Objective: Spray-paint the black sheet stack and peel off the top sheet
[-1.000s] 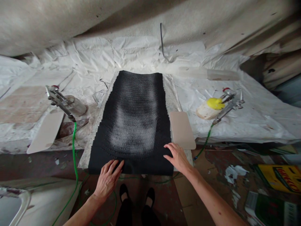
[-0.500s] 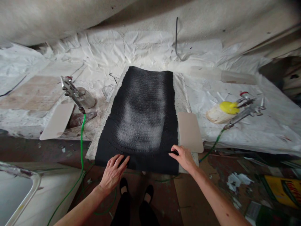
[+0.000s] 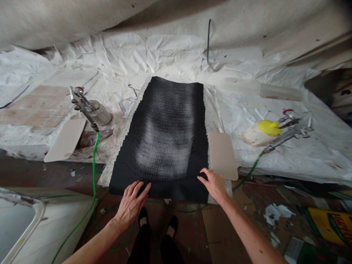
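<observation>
A long black sheet (image 3: 165,139) with zigzag side edges and rows of small raised marks lies on a pale, paint-speckled board (image 3: 106,175). Greyish-white spray mist covers its middle. My left hand (image 3: 133,201) rests on the sheet close to its front edge, fingers stretched out and holding nothing. At the front right corner area, my right hand (image 3: 216,185) is over the sheet's right edge, with thumb and forefinger apart. Beside that hand, a beige plate with rounded corners (image 3: 222,156) lies along the sheet's right side.
A spray gun with a glass jar (image 3: 100,113) and green hose (image 3: 94,165) stands on the left. Another spray gun (image 3: 288,130), wrapped in yellow at its neck, lies on the right. A second beige plate (image 3: 66,139) overhangs the table edge. Whitish sheeting (image 3: 275,154) covers the table.
My right thumb and forefinger have spread a little farther apart. My left hand stays in nearly the same place on the black sheet. The view has shifted slightly.
</observation>
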A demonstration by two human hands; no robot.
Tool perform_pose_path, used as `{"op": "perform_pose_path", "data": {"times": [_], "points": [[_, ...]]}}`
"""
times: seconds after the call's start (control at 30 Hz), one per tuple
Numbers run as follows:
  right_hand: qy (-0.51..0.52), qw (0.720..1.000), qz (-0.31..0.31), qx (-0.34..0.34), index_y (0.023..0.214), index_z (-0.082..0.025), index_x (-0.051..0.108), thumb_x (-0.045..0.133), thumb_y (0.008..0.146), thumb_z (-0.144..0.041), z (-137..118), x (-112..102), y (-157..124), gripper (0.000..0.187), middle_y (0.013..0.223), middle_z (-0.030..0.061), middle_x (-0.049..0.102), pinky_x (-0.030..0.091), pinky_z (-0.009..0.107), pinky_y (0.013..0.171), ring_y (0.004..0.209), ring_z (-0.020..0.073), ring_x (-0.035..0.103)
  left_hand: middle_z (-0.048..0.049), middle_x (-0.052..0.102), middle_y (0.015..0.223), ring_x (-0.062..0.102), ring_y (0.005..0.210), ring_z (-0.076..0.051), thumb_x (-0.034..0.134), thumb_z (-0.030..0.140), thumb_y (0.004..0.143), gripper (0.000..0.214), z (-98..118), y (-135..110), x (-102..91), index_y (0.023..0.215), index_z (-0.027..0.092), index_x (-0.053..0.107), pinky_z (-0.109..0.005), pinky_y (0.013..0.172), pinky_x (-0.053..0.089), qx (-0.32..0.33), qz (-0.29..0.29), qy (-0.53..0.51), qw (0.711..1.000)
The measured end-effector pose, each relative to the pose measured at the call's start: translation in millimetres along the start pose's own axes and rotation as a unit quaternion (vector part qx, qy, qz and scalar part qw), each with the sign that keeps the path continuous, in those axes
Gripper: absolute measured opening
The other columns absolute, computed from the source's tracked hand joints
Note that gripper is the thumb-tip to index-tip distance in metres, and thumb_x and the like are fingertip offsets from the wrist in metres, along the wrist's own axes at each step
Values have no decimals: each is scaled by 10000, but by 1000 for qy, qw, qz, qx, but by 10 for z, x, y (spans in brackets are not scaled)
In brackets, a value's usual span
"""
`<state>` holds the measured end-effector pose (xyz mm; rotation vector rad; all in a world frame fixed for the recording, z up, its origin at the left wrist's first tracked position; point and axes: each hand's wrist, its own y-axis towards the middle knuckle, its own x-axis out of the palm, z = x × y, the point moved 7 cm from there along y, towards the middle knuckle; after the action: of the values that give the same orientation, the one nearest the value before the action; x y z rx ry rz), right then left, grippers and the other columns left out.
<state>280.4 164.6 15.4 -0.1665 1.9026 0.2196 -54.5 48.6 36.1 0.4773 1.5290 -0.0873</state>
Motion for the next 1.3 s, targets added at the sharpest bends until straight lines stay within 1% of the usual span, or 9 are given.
{"op": "perform_pose_path", "data": {"times": [0.33, 0.5, 0.57, 0.67, 0.77, 0.87, 1.03, 1.17, 1.3], "points": [[46, 998, 48, 12, 1153, -258, 501, 621, 865, -319, -42, -53, -113, 317, 887, 25, 630, 424, 344, 716, 842, 236, 631, -119, 509, 1262, 462, 1196, -280, 500, 184, 937, 447, 37, -21, -31, 1370, 295, 499, -412, 953, 443, -12, 13, -16, 1000], [64, 994, 84, 10, 1214, -214, 466, 599, 861, -262, -103, -156, -154, 380, 1008, 61, 576, 422, 353, 736, 947, 249, 582, -115, 519, 1254, 463, 1197, -286, 505, 199, 932, 437, 66, -6, -13, 1356, 303, 514, -413, 953, 441, 5, 8, -19, 1000], [61, 994, 93, -3, 1205, -226, 490, 582, 864, -220, -197, -224, -170, 353, 1088, 79, 541, 402, 386, 783, 1013, 270, 545, -115, 523, 1255, 462, 1200, -287, 506, 201, 929, 443, 68, 7, -5, 1360, 301, 510, -413, 957, 439, 12, 2, -19, 1000], [59, 994, 73, -60, 1108, -271, 562, 566, 883, -167, -479, -271, -217, 248, 1116, 48, 527, 362, 416, 843, 1021, 260, 521, -122, 524, 1252, 464, 1197, -292, 502, 195, 928, 437, 71, 24, -22, 1355, 288, 518, -417, 951, 440, 14, 3, -18, 1000], [63, 989, 31, -131, 1094, -273, 581, 592, 901, -171, -802, -209, -315, 219, 1110, 28, 546, 351, 412, 863, 1007, 242, 511, -121, 526, 1244, 471, 1187, -287, 495, 192, 928, 427, 87, 28, -61, 1344, 285, 530, -411, 942, 446, 10, 13, -23, 1000], [62, 985, 9, -160, 1171, -258, 568, 621, 908, -198, -959, -107, -424, 275, 1159, 48, 548, 347, 421, 875, 1032, 252, 496, -116, 521, 1249, 468, 1188, -280, 485, 172, 923, 439, 105, 17, -75, 1343, 295, 528, -409, 948, 445, 15, 17, -31, 999], [34, 985, -6, -167, 1264, -258, 542, 644, 897, -227, -934, -3, -556, 382, 1199, 71, 546, 355, 438, 867, 1026, 273, 489, -117, 520, 1250, 461, 1190, -285, 481, 156, 918, 444, 69, -9, -35, 1344, 274, 524, -414, 945, 444, 28, 9, -30, 999], [19, 986, -3, -164, 1257, -242, 553, 635, 904, -246, -883, -5, -627, 362, 1193, 82, 553, 361, 441, 852, 1004, 275, 495, -116, 521, 1245, 461, 1185, -283, 469, 172, 930, 408, 61, -1, -71, 1321, 264, 542, -411, 936, 447, 30, 20, -31, 999], [19, 987, -1, -161, 1223, -227, 571, 633, 906, -254, -863, -1, -669, 324, 1176, 81, 562, 367, 437, 820, 989, 276, 501, -111, 521, 1244, 449, 1191, -278, 479, 182, 928, 410, 255, 77, -129, 1327, 258, 534, -402, 950, 442, 54, 18, -49, 997]]}}
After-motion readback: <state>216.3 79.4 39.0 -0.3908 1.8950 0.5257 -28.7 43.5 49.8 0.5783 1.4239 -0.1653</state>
